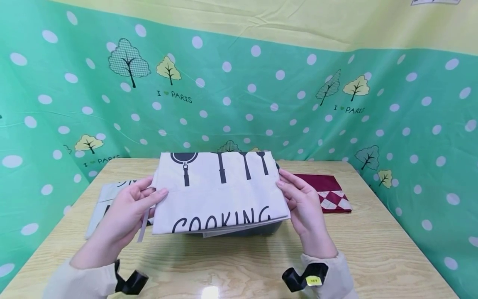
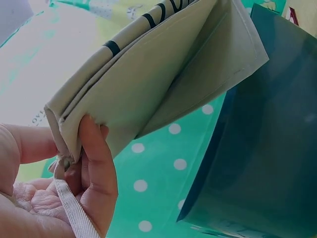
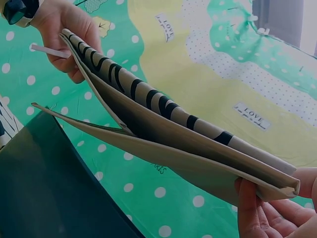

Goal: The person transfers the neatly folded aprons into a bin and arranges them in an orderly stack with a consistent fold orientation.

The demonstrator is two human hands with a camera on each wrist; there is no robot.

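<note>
A folded white apron [image 1: 220, 195] with black utensil prints and the word COOKING is held up between my two hands. My left hand [image 1: 128, 207] pinches its left edge, thumb on top and fingers underneath. A thin pale strap [image 2: 74, 210] hangs down beside that palm. At the opposite edge, my right hand [image 1: 304, 205] pinches the apron between thumb and fingers. From the right wrist, the folded layers [image 3: 163, 124] show spread apart along the near side, with a lower flap sagging. Beneath the apron stands a dark box-like object [image 1: 257, 229], mostly covered in the head view.
On the wooden table [image 1: 239, 265], a pale printed cloth [image 1: 98, 207] lies to the left, partly behind my left hand. A dark red folded cloth [image 1: 332, 195] with a diamond pattern lies to the right. A green dotted curtain [image 1: 239, 112] closes off the back and sides.
</note>
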